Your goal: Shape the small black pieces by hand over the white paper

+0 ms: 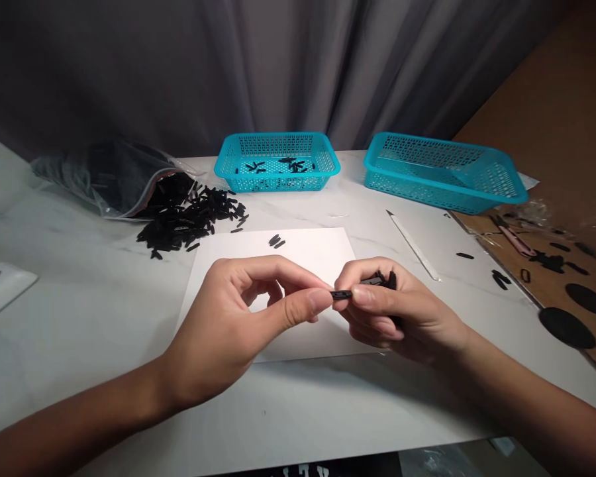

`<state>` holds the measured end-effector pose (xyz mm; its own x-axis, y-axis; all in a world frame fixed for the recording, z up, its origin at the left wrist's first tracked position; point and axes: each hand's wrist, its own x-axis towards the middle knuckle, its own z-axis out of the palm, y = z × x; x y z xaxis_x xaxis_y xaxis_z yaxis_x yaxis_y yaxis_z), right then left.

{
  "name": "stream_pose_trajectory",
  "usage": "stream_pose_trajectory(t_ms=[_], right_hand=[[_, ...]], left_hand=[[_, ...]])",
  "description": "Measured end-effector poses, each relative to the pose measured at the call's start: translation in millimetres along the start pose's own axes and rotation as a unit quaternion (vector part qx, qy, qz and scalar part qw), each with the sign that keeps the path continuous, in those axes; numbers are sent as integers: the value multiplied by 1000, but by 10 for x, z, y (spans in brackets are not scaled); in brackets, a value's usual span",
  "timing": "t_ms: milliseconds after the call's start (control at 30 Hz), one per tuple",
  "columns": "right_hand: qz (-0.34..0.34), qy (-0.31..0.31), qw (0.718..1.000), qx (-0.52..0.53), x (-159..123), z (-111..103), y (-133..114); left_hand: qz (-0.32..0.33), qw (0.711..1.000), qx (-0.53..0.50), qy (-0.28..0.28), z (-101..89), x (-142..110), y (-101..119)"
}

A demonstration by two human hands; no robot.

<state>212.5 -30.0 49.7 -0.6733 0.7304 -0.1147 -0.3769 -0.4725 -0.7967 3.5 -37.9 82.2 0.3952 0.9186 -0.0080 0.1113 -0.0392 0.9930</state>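
Above a white sheet (218, 265), a small, elongated black piece (342, 295) with rounded ends is held between both hands. My left hand (243, 318) pinches its left end with thumb and forefinger. My right hand (397, 305) grips its right end the same way, and more black pieces (390, 281) are tucked in that palm, partly hidden by the fingers. On the sheet, beyond my hands, a few similar black pieces (277, 241) lie close together.
A clear bag (94, 172) spills a pile of black pieces (189, 218) at the left. Two blue baskets (278, 184) stand at the back, the left one holding black pieces. A craft knife (412, 245), black discs (567, 328) and a pink-handled tool (516, 240) lie right.
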Motion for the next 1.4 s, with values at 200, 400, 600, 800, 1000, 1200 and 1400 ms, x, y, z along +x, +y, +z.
stream_pose_trajectory(t_ms=[200, 400, 600, 800, 1000, 1200, 1400], right_hand=[[12, 0, 1000, 10, 5, -16, 17], [31, 9, 999, 22, 23, -1, 17], [25, 25, 999, 18, 27, 18, 16], [7, 45, 999, -16, 24, 14, 18], [-17, 115, 990, -80, 25, 31, 3], [-35, 140, 987, -76, 41, 51, 1], [-34, 153, 985, -78, 43, 56, -1]], left_hand=[[-4, 1000, 13, 20, 18, -22, -2], [1, 1000, 2, 27, 27, -29, -3], [-9, 998, -62, -1, 21, -25, -42], [-66, 984, -162, -41, 22, -11, -83], [-111, 973, -200, -26, 50, 14, -95], [-138, 976, -168, 2, 34, 22, -119], [-122, 982, -145, 17, 30, 46, -135]])
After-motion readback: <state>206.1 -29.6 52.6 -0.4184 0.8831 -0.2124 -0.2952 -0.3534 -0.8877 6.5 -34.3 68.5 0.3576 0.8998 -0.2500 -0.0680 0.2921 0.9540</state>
